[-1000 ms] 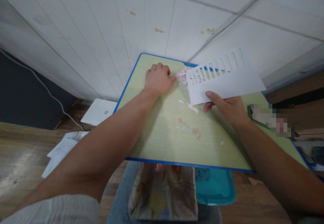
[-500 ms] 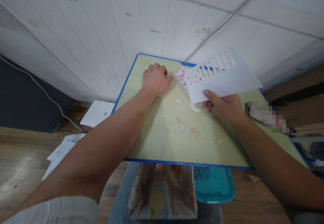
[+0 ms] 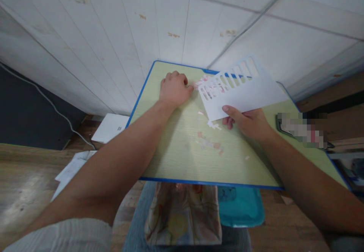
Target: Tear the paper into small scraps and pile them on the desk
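My right hand point(image 3: 246, 120) pinches the lower edge of a white sheet of paper point(image 3: 244, 98), thumb on top and fingers underneath. A row of slots, graded from small to large, is cut through the sheet. Its left corner hangs over a heap of pink and white paper scraps point(image 3: 197, 84), partly hiding it. Resting on the table point(image 3: 182, 161), my left hand point(image 3: 175, 88) is loosely curled, with a gap between thumb and forefinger. Its thumb tip lies against the heap's edge. A white paper strip point(image 3: 213, 125) lies just below the sheet.
Small scraps point(image 3: 209, 144) dot the table's middle. A phone-like object point(image 3: 301, 130), partly blurred out, lies at the right. Below the front edge are a patterned fabric bag point(image 3: 183, 218) and a turquoise tub point(image 3: 244, 208). A white panelled wall point(image 3: 170, 16) stands behind.
My right hand has moved slightly left with the paper sheet, whose corner now covers more of the scraps. The white strip below it has shifted left. My left hand stays put.
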`<control>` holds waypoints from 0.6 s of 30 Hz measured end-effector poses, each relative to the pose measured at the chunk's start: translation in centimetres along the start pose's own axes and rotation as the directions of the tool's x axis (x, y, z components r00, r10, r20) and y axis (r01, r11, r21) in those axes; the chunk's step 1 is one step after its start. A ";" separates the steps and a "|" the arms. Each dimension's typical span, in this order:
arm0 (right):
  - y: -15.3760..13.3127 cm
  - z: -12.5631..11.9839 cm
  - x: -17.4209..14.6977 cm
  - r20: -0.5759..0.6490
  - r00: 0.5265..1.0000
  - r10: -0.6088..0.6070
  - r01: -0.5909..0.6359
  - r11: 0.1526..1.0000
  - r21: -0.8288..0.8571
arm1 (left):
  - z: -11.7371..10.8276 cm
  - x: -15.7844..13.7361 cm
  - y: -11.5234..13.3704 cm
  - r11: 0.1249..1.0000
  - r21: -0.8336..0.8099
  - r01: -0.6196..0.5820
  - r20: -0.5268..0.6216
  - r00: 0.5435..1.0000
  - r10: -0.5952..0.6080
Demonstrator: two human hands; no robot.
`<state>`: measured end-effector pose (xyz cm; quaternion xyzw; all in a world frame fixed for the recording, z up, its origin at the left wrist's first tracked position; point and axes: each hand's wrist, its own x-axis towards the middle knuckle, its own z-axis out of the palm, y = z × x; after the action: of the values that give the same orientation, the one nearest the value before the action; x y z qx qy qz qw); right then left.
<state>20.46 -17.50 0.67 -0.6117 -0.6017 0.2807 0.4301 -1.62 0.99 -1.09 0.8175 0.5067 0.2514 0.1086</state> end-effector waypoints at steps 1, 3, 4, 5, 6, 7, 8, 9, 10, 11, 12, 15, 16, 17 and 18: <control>0.0 0.1 -0.1 0.003 1.000 -0.004 0.004 1.000 0.004 | -0.1 0.0 0.0 1.000 0.000 -0.001 0.002 1.000 0.001; 0.0 0.2 -0.2 0.004 1.000 -0.004 0.004 1.000 0.009 | -0.2 -0.1 0.1 1.000 -0.001 -0.001 0.003 1.000 0.001; 0.0 0.3 -0.2 0.006 1.000 -0.002 0.002 1.000 0.011 | -0.3 -0.1 0.2 1.000 0.000 0.001 0.005 1.000 -0.001; 0.0 0.2 -0.3 0.007 1.000 -0.001 0.000 1.000 0.011 | -0.4 -0.1 0.3 1.000 0.003 0.004 0.009 1.000 -0.004; 0.0 0.2 -0.2 0.003 1.000 0.001 -0.001 1.000 0.008 | -0.4 -0.1 0.3 1.000 0.005 0.008 0.013 1.000 -0.008; 0.0 0.2 -0.2 -0.007 1.000 0.003 -0.003 1.000 0.003 | -0.4 -0.1 0.3 1.000 0.008 0.012 0.016 1.000 -0.012; -0.1 0.1 -0.2 -0.020 1.000 0.003 -0.003 1.000 -0.004 | -0.5 -0.2 0.4 1.000 0.009 0.014 0.016 1.000 -0.014; -0.2 0.0 -0.2 -0.029 1.000 0.002 -0.003 1.000 -0.009 | -0.5 -0.2 0.4 1.000 0.010 0.014 0.015 1.000 -0.015; -0.3 -0.1 -0.1 -0.030 1.000 0.002 -0.002 1.000 -0.015 | -0.4 -0.2 0.4 1.000 0.011 0.013 0.012 1.000 -0.013; -0.5 -0.2 -0.1 -0.021 1.000 0.001 -0.002 1.000 -0.019 | -0.4 -0.2 0.4 1.000 0.012 0.011 0.011 1.000 -0.011; -0.7 -0.4 -0.1 -0.008 1.000 0.000 0.000 1.000 -0.022 | -0.4 -0.2 0.3 1.000 0.013 0.009 0.010 1.000 -0.009; -1.2 -0.8 -0.1 0.013 1.000 -0.002 0.002 1.000 -0.027 | -0.4 -0.2 0.3 1.000 0.016 0.008 0.014 1.000 -0.008; -1.3 -1.0 -0.1 0.013 1.000 -0.001 0.001 1.000 -0.023 | -0.4 -0.2 0.3 1.000 0.016 0.008 0.015 1.000 -0.008; -1.4 -1.2 -0.1 0.017 1.000 0.000 0.000 1.000 -0.019 | -0.4 -0.2 0.3 1.000 0.016 0.007 0.016 1.000 -0.008; -1.4 -1.5 -0.1 0.025 1.000 0.000 0.000 1.000 -0.014 | -0.4 -0.2 0.3 1.000 0.014 0.007 0.017 1.000 -0.007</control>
<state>20.99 -18.01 2.59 -0.6112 -0.6089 0.2839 0.4184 -1.65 0.66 -0.66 0.8185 0.5105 0.2405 0.1080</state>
